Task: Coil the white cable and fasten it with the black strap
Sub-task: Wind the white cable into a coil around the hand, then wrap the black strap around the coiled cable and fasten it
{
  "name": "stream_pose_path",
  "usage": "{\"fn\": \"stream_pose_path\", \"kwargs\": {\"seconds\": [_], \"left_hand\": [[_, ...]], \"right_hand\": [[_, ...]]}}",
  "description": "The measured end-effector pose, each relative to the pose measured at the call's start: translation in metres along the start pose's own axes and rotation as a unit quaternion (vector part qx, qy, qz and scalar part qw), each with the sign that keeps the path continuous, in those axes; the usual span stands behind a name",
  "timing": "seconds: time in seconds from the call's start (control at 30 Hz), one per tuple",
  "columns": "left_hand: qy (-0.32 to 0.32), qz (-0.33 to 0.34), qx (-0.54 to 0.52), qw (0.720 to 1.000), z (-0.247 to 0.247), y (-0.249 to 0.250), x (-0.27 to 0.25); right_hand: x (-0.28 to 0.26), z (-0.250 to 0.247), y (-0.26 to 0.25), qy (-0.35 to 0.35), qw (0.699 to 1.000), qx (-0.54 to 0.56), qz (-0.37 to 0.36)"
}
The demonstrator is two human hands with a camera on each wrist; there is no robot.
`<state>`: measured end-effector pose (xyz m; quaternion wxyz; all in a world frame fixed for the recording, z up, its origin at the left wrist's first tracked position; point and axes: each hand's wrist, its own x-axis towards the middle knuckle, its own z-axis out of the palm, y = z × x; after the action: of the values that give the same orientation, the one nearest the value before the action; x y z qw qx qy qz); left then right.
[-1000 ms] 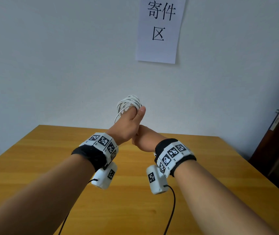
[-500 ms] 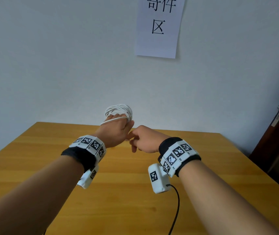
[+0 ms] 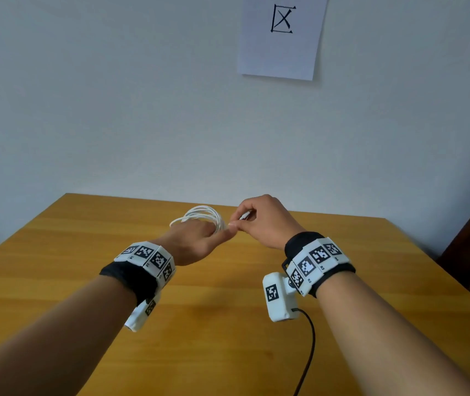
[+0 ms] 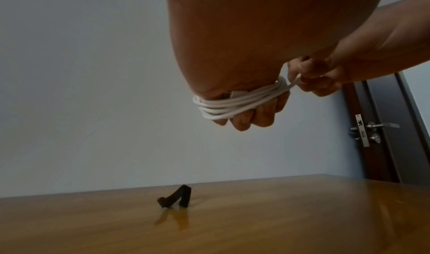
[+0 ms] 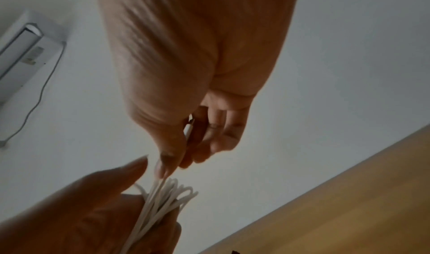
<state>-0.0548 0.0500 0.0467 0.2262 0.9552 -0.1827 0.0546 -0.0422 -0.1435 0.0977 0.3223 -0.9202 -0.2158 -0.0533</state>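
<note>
A: Where is the white cable right now?

B: It's looped in several turns around the fingers of your left hand, which are curled into the coil and grip it above the wooden table.

A: And your right hand?

B: Its thumb and forefinger pinch the cable's free end just beside your left thumb tip; the other fingers curl loosely behind. From the right wrist, the strand runs from that pinch straight down into the bundle.

A: The black strap?

B: It stands bent in a peak on the table, well below your left fingers and apart from them. Neither hand touches it. From the head camera I can't see it.

A: Anything else around?

B: A paper sign on the wall beyond your fingers, and a door handle off to the right.
</note>
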Motion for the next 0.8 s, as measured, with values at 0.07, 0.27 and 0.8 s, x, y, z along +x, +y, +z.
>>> {"fn": "stream_pose_path", "kwargs": {"seconds": [0.07, 0.27, 0.8], "left_hand": [[-0.009, 0.004, -0.023, 1.000, 0.005, 0.000, 0.002], [-0.035, -0.040, -0.182, 0.982, 0.013, -0.004, 0.012], [-0.147, -0.093, -0.661, 0.731, 0.036, -0.038, 0.035]], "right_hand": [[0.005, 0.006, 0.006, 0.009, 1.000, 0.020, 0.002], [0.016, 0.024, 0.027, -0.016, 0.991, 0.130, 0.018], [0.046, 0.076, 0.055, -0.072, 0.940, 0.333, 0.032]]}}
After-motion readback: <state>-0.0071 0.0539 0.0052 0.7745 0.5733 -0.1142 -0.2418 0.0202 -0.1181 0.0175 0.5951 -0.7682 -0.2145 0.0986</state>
